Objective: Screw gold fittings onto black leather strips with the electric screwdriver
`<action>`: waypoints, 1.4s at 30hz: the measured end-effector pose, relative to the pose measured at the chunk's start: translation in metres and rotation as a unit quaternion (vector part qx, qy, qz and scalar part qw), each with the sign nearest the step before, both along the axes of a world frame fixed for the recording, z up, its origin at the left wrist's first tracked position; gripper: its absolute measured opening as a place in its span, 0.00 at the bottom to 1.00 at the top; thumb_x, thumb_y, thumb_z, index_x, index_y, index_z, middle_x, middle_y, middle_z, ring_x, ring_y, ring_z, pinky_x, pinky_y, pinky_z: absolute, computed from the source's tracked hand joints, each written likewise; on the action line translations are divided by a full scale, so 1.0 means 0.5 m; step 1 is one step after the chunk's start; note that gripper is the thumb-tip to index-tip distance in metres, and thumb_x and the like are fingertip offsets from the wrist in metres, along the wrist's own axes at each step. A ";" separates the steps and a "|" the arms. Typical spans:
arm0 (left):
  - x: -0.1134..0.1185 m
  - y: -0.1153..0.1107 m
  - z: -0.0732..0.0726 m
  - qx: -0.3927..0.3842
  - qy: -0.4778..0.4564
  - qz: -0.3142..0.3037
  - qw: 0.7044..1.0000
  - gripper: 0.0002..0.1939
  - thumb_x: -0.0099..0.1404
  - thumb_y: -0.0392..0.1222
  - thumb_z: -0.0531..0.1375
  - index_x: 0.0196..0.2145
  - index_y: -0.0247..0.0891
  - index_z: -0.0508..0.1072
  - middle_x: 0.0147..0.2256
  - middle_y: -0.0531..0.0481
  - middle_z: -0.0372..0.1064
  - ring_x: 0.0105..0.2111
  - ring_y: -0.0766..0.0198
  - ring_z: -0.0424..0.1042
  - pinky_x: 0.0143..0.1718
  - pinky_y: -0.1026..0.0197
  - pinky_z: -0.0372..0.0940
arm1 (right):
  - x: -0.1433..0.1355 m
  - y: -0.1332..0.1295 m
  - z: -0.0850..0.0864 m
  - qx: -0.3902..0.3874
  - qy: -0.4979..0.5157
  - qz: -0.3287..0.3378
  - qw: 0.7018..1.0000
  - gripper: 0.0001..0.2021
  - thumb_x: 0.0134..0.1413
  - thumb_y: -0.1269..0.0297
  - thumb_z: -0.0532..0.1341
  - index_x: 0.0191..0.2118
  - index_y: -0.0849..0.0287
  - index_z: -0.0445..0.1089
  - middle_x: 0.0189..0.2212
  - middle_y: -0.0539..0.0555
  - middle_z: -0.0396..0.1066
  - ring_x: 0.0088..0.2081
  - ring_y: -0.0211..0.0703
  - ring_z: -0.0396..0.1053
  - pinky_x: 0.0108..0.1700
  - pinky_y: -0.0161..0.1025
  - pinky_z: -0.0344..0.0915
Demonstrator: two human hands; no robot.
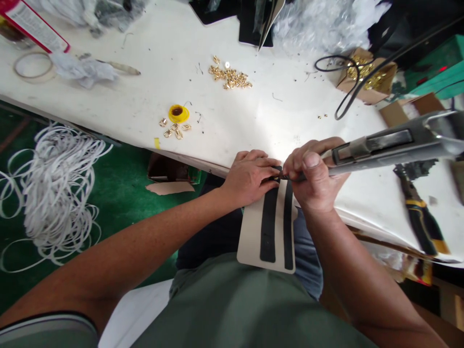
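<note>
A cream panel [250,237] with two dark strips hangs over the table's front edge, above my lap. My left hand [250,179] lies on its upper end, fingers spread and pressing it against the table edge. In my right hand [315,174] is a grey metal power screwdriver [380,150], gripped near its front end. Its thin tip meets the upper end of the panel right beside my left fingertips. What lies under the tip is too small to make out.
Small gold fittings [232,77] lie in a pile on the white table [145,96]. Gold rings surround a yellow tub [179,113]. Pliers [422,217] lie at right, below a looping black cable [355,92]. White cord [60,193] is heaped at left.
</note>
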State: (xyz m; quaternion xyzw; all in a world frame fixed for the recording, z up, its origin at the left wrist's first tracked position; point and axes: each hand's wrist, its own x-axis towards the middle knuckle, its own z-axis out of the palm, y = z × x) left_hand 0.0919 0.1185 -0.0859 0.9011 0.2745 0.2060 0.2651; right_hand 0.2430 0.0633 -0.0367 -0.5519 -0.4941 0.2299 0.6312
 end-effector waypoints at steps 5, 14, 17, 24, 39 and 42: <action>0.001 0.012 0.011 -0.027 0.017 -0.002 0.999 0.09 0.67 0.47 0.69 0.45 0.50 0.83 0.54 0.56 0.80 0.60 0.50 0.69 0.57 0.44 0.57 | 0.002 0.001 0.004 -0.014 0.004 -0.002 1.000 0.24 0.56 0.39 0.69 0.27 0.51 0.63 0.22 0.47 0.66 0.24 0.41 0.69 0.27 0.44 0.69; -0.003 0.016 0.004 -0.039 0.006 0.004 0.999 0.10 0.66 0.49 0.70 0.45 0.51 0.83 0.55 0.58 0.80 0.60 0.52 0.69 0.58 0.45 0.58 | 0.000 0.015 -0.020 0.010 0.015 0.005 1.000 0.24 0.59 0.42 0.68 0.24 0.51 0.59 0.21 0.45 0.63 0.21 0.38 0.66 0.25 0.42 0.68; -0.003 0.018 0.004 -0.045 0.005 0.005 0.999 0.10 0.66 0.50 0.70 0.45 0.50 0.83 0.54 0.57 0.80 0.60 0.52 0.69 0.58 0.45 0.57 | 0.002 0.017 -0.017 0.009 -0.008 0.023 1.000 0.22 0.62 0.44 0.66 0.26 0.52 0.61 0.22 0.46 0.65 0.23 0.39 0.69 0.26 0.42 0.69; -0.002 0.018 0.002 -0.048 0.002 0.008 0.999 0.10 0.66 0.49 0.71 0.44 0.49 0.83 0.53 0.57 0.81 0.60 0.51 0.69 0.59 0.46 0.57 | 0.002 0.020 -0.016 0.032 -0.015 0.050 0.998 0.17 0.65 0.48 0.65 0.31 0.51 0.64 0.23 0.47 0.66 0.25 0.40 0.71 0.28 0.43 0.70; 0.001 0.016 -0.002 -0.052 -0.009 0.022 0.998 0.13 0.64 0.50 0.72 0.46 0.48 0.82 0.52 0.55 0.82 0.59 0.52 0.70 0.58 0.46 0.57 | -0.008 0.027 -0.022 0.092 0.100 0.074 0.988 0.20 0.57 0.51 0.71 0.28 0.51 0.60 0.22 0.43 0.59 0.21 0.37 0.64 0.22 0.39 0.63; 0.002 0.016 -0.004 -0.049 -0.018 0.024 0.998 0.13 0.63 0.50 0.73 0.45 0.47 0.82 0.51 0.55 0.82 0.59 0.52 0.71 0.57 0.46 0.58 | -0.006 0.022 -0.018 0.066 0.078 0.064 0.993 0.19 0.58 0.49 0.70 0.30 0.51 0.60 0.22 0.43 0.60 0.21 0.36 0.64 0.23 0.39 0.63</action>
